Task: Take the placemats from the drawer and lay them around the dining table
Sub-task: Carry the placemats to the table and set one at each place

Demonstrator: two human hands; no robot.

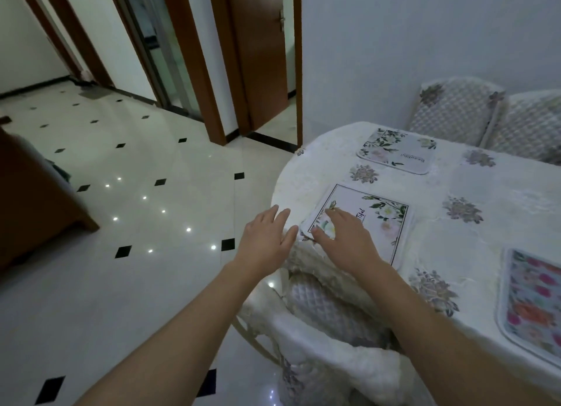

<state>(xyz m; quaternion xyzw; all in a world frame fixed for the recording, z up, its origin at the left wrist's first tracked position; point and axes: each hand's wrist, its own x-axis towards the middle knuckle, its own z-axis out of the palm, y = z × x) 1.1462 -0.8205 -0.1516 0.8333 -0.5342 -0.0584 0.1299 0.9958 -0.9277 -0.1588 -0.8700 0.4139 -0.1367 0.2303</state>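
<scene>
Right hand (343,238) was flat, fingers spread, pressing the framed floral placemat (361,223) at the table's (473,247) rounded end; left hand (267,238) hovered open just off the edge. I'd square the mat up before letting go, since its corner sat near the drop. Two more placemats (397,153) (534,302) lay further in, plenty of cloth between.

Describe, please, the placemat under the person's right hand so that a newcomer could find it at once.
Start at the dining table with its white floral cloth; three placemats lie on it. The placemat sits at the rounded end, above a tucked-in chair, with the right hand resting on it. Unlike its neighbours, it has a thin dark border line.
</scene>
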